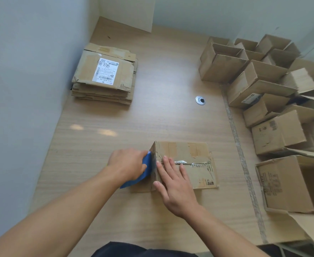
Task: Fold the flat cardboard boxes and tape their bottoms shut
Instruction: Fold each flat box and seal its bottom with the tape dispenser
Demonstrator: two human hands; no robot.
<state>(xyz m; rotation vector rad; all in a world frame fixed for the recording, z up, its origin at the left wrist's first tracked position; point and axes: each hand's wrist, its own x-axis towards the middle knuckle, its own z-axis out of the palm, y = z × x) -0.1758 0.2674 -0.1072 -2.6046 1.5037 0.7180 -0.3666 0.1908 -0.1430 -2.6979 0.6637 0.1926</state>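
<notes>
Label [106, 70] "516-K20-00" atop flat cardboard stack [104, 93]

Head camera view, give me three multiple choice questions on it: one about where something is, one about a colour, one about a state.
1. Where does the stack of flat boxes lie? A at the far left of the table, by the wall; B on the floor; C at the near edge.
2. What colour is the tool that the left hand grips? A red; B blue; C green.
3. How does the right hand lie? A curled into a fist; B off the table; C flat on the box, fingers straight.

1 A: the stack sits beside the wall, far from both hands.
2 B: blue shows beyond the knuckles.
3 C: its palm and fingers press on the box's taped seam.
</notes>
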